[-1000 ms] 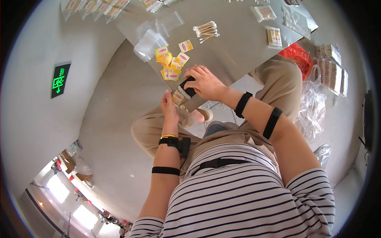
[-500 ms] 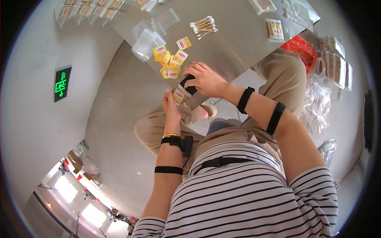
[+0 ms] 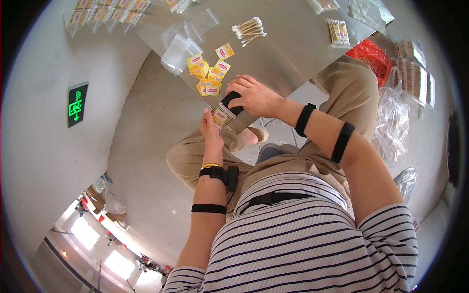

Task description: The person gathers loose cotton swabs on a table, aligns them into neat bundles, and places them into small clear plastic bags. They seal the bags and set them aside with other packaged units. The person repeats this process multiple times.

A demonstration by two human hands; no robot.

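At the table's near edge, my left hand [image 3: 210,128] holds a small clear bag of cotton swabs [image 3: 223,115] with a yellow card inside. The bag is tilted, with swab tips in a row along its upper end. A black piece [image 3: 231,101] adjoins that end. My right hand [image 3: 254,97] bends over the black piece with its fingers curled on it; what kind of thing it is I cannot make out. Just beyond my hands lies a loose pile of yellow cards [image 3: 212,88]. Farther back, a heap of loose cotton swabs [image 3: 249,29] rests on the metal table [image 3: 288,58].
Empty clear bags [image 3: 180,52] overlap the table's left edge. One filled swab bag [image 3: 338,32] lies at the right, several more [image 3: 105,14] at the far left. Beside my right knee are a red bag [image 3: 370,56], stacked swab packs [image 3: 415,73] and a clear plastic bag [image 3: 392,117].
Both hands keep almost the same place and grip on the bag and the black piece. The whole view has shifted very slightly.
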